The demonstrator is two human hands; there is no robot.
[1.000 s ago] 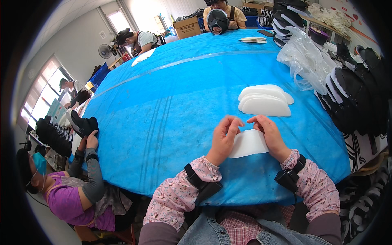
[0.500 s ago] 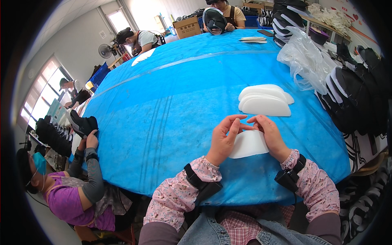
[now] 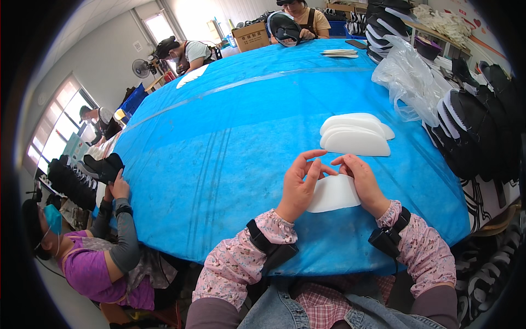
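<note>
A thin white curved sheet [image 3: 335,196], bowed upward in the middle, is held between my two hands above the near side of the table. My left hand [image 3: 298,185] grips its left end, the thumb and fingers bent around the far edge. At the other end my right hand [image 3: 364,182] has its fingers curled over the sheet. The fingertips of both hands come close together at the far edge, where the exact contact is partly hidden. Just beyond my hands lies a fanned stack of white half-moon sheets [image 3: 357,143] of similar look.
A blue cover [image 3: 257,126] spreads over the large table. Clear plastic bags [image 3: 408,77] and black shoe uppers [image 3: 476,120] crowd the right side. At the left, a co-worker [image 3: 98,263] handles a black shoe [image 3: 103,167]. Other people sit along the far edges.
My hands and the white sheet have barely moved; my left fingers shift slightly. The co-worker at left has drawn the black shoe a little toward the left. The far person's black item has tilted.
</note>
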